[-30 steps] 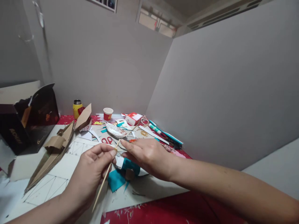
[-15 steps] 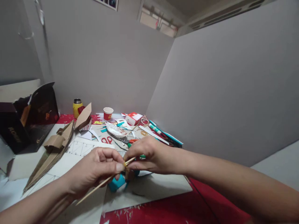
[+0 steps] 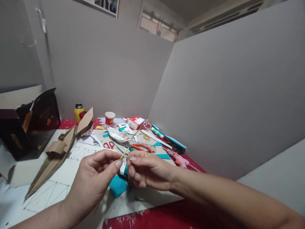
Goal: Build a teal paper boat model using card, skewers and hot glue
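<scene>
My left hand [image 3: 95,175] is closed in a pinch on thin wooden sticks [image 3: 125,154], whose tips poke out past the thumb. Something yellow shows around the sticks at my fingertips. My right hand [image 3: 150,170] is beside it, thumb and forefinger pressed together close to the sticks; whatever they pinch is too small to make out. Beneath both hands lies a bright blue piece [image 3: 118,186], partly covered by them. Orange-handled scissors [image 3: 143,147] rest just behind my right hand.
A cardboard boat shape [image 3: 56,152] and paper with drawn trusses [image 3: 47,194] lie left. Red-handled scissors [image 3: 109,145], a paper cup [image 3: 110,118], a yellow jar [image 3: 78,113] and a foil piece [image 3: 118,135] stand or lie behind. A pink glue gun [image 3: 178,158] is right, a black box [image 3: 35,127] far left.
My left hand has turned, so the long stick end that pointed toward me is now mostly hidden. My right hand has rolled, its fingers curling under, uncovering the orange scissors and pink glue gun.
</scene>
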A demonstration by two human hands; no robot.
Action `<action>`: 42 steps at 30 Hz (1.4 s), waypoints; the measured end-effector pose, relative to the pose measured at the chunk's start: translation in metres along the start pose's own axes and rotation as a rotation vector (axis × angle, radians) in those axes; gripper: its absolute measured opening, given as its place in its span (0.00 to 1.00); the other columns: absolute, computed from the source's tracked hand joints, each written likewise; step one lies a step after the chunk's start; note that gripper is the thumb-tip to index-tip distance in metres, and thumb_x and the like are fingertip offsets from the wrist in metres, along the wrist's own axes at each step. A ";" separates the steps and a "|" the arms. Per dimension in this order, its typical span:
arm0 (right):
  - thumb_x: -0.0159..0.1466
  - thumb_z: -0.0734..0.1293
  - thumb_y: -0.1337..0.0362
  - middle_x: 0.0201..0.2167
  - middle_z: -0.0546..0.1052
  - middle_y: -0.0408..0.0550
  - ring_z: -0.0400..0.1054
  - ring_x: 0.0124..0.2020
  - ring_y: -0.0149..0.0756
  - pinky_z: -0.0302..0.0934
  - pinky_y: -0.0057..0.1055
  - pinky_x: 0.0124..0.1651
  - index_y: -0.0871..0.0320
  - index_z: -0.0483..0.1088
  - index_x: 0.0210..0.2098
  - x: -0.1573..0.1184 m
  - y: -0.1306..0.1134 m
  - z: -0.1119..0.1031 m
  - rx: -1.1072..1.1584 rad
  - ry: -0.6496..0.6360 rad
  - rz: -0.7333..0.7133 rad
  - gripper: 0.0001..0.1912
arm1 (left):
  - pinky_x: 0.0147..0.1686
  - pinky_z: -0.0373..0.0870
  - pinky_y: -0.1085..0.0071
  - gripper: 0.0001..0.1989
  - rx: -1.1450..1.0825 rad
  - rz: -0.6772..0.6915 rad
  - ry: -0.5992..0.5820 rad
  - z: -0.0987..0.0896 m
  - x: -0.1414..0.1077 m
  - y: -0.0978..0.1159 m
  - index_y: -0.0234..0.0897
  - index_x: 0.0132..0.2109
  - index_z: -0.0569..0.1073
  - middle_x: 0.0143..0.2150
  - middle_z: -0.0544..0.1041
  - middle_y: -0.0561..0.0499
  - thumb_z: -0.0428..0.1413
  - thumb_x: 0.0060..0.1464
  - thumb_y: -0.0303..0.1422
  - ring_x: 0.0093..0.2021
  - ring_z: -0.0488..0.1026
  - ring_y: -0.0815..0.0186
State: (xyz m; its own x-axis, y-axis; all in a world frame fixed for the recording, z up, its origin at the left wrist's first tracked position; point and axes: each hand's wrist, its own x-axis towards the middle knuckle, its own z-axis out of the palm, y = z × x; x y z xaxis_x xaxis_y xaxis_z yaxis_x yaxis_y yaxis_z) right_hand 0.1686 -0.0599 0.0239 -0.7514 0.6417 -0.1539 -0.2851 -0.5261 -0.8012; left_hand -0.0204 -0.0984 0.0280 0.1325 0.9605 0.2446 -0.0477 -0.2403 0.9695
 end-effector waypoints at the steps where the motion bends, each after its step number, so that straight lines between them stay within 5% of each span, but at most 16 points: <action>1: 0.57 0.72 0.63 0.21 0.76 0.42 0.66 0.15 0.23 0.61 0.17 0.15 0.63 0.71 0.30 0.000 -0.003 0.001 0.013 -0.005 0.028 0.09 | 0.27 0.67 0.79 0.03 0.060 0.056 -0.020 -0.001 -0.001 0.000 0.39 0.33 0.77 0.28 0.79 0.54 0.61 0.52 0.33 0.28 0.73 0.70; 5: 0.57 0.70 0.65 0.12 0.68 0.35 0.50 0.08 0.20 0.49 0.16 0.10 0.61 0.67 0.27 0.002 -0.020 0.001 -0.054 -0.041 0.101 0.08 | 0.31 0.68 0.77 0.05 0.415 0.416 -0.209 -0.007 0.002 -0.004 0.39 0.37 0.76 0.30 0.79 0.52 0.56 0.57 0.28 0.29 0.74 0.70; 9: 0.59 0.68 0.63 0.10 0.65 0.33 0.48 0.07 0.20 0.45 0.16 0.10 0.60 0.68 0.30 0.002 -0.024 0.002 -0.375 0.086 -0.002 0.07 | 0.26 0.61 0.74 0.10 0.758 0.717 -0.364 -0.018 0.008 -0.012 0.36 0.42 0.74 0.27 0.74 0.51 0.48 0.59 0.23 0.26 0.68 0.68; 12: 0.63 0.65 0.60 0.15 0.71 0.38 0.57 0.11 0.23 0.53 0.19 0.14 0.59 0.70 0.32 0.000 -0.015 0.003 -0.864 0.185 -0.303 0.09 | 0.24 0.57 0.72 0.11 0.943 0.663 -0.317 -0.022 0.009 -0.014 0.36 0.34 0.71 0.25 0.70 0.52 0.46 0.60 0.24 0.24 0.64 0.68; 16: 0.65 0.61 0.69 0.22 0.75 0.44 0.68 0.22 0.29 0.61 0.25 0.24 0.61 0.70 0.42 0.000 -0.002 0.001 -1.681 0.008 -1.078 0.08 | 0.26 0.59 0.71 0.10 0.856 0.462 -0.228 -0.016 0.005 -0.009 0.37 0.32 0.70 0.26 0.71 0.53 0.47 0.60 0.28 0.26 0.67 0.68; 19: 0.66 0.60 0.72 0.19 0.74 0.42 0.66 0.20 0.29 0.60 0.25 0.23 0.61 0.67 0.45 0.004 0.004 0.000 -1.829 -0.006 -1.327 0.09 | 0.26 0.62 0.73 0.06 0.590 0.205 -0.111 -0.006 0.003 -0.004 0.38 0.37 0.72 0.25 0.71 0.55 0.51 0.59 0.32 0.25 0.67 0.69; 23: 0.65 0.62 0.72 0.22 0.75 0.44 0.68 0.22 0.28 0.62 0.24 0.27 0.60 0.68 0.39 0.005 0.014 0.005 -1.622 0.131 -1.230 0.04 | 0.34 0.69 0.75 0.06 0.083 -0.054 -0.033 0.002 0.001 0.002 0.37 0.37 0.75 0.27 0.74 0.55 0.57 0.54 0.35 0.33 0.73 0.67; 26: 0.67 0.61 0.66 0.26 0.76 0.44 0.70 0.21 0.27 0.64 0.23 0.25 0.59 0.68 0.38 0.003 0.018 0.010 -1.222 0.195 -0.839 0.05 | 0.32 0.69 0.78 0.06 -0.161 -0.149 -0.009 0.002 0.001 0.003 0.38 0.34 0.76 0.20 0.68 0.59 0.61 0.51 0.35 0.29 0.72 0.70; 29: 0.67 0.59 0.61 0.30 0.77 0.46 0.69 0.19 0.25 0.61 0.20 0.19 0.60 0.69 0.37 0.000 0.009 0.014 -0.906 0.197 -0.347 0.10 | 0.21 0.60 0.83 0.07 -0.233 -0.197 -0.001 0.001 0.000 -0.002 0.38 0.34 0.76 0.17 0.64 0.61 0.62 0.51 0.36 0.18 0.59 0.78; 32: 0.66 0.60 0.63 0.25 0.76 0.44 0.69 0.19 0.26 0.61 0.21 0.21 0.61 0.73 0.36 -0.002 -0.010 0.017 -1.095 0.183 -0.161 0.11 | 0.15 0.48 0.84 0.09 -0.237 -0.249 0.000 0.001 -0.001 -0.007 0.36 0.34 0.76 0.18 0.62 0.61 0.64 0.50 0.37 0.16 0.52 0.80; 35: 0.66 0.61 0.68 0.21 0.76 0.44 0.68 0.21 0.28 0.60 0.23 0.25 0.62 0.75 0.35 -0.004 -0.021 0.017 -1.642 0.150 -0.356 0.11 | 0.15 0.48 0.84 0.10 -0.287 -0.303 0.013 0.004 -0.003 -0.008 0.35 0.33 0.76 0.18 0.62 0.61 0.65 0.49 0.37 0.17 0.52 0.80; 38: 0.68 0.60 0.68 0.22 0.76 0.48 0.66 0.20 0.31 0.58 0.26 0.22 0.66 0.73 0.40 -0.003 -0.021 0.014 -2.175 0.172 -0.727 0.11 | 0.14 0.46 0.84 0.10 -0.400 -0.382 0.048 0.007 -0.004 -0.003 0.35 0.34 0.75 0.19 0.62 0.61 0.65 0.48 0.36 0.16 0.50 0.81; 42: 0.68 0.59 0.71 0.30 0.80 0.54 0.71 0.28 0.36 0.66 0.31 0.29 0.71 0.68 0.50 -0.001 -0.023 0.015 -2.426 0.148 -1.120 0.14 | 0.14 0.45 0.84 0.11 -0.487 -0.469 0.066 0.003 0.000 0.006 0.34 0.33 0.73 0.20 0.64 0.60 0.65 0.47 0.36 0.16 0.49 0.81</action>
State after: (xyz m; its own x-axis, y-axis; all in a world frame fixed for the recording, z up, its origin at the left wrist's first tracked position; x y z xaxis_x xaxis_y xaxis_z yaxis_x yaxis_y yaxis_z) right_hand 0.1666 -0.0567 0.0509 -0.8298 0.1869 0.5258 0.4518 0.7781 0.4365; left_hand -0.0173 -0.1002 0.0344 0.1881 0.9579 -0.2170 -0.4424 0.2799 0.8520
